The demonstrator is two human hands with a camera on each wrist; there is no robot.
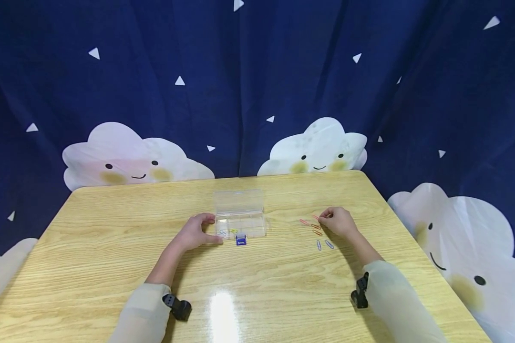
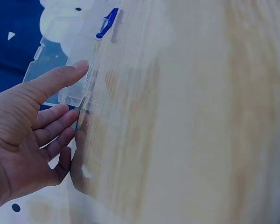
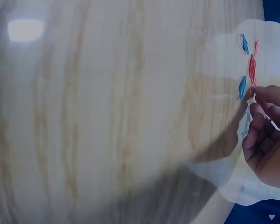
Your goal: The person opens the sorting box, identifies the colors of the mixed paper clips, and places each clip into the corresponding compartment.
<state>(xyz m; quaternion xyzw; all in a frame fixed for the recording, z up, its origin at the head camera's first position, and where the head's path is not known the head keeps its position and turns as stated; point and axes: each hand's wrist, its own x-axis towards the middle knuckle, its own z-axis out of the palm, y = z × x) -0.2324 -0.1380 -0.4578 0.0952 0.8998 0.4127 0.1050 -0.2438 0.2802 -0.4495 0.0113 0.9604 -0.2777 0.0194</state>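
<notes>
A clear plastic box [image 1: 244, 223] stands on the table with its lid [image 1: 238, 202] tipped back and a blue latch [image 1: 241, 240] at its front. My left hand [image 1: 194, 232] holds its left end, thumb at the front and fingers round the side. Inside lie pale blue paper clips [image 1: 222, 233] at the left and something yellow [image 1: 233, 230] beside them. To the right, my right hand [image 1: 338, 221] pinches the end of a pink paper clip [image 1: 315, 217] at the table. Close by lie another pink paper clip [image 1: 304, 222], red paper clips [image 1: 316, 233] and blue paper clips [image 1: 329, 244].
The wooden table [image 1: 274, 295] carries the box and the loose clips. Behind it hangs a dark blue curtain [image 1: 240, 95] with white clouds and triangles. A wrist camera [image 1: 178, 307] is on the left sleeve, another camera [image 1: 360, 291] on the right.
</notes>
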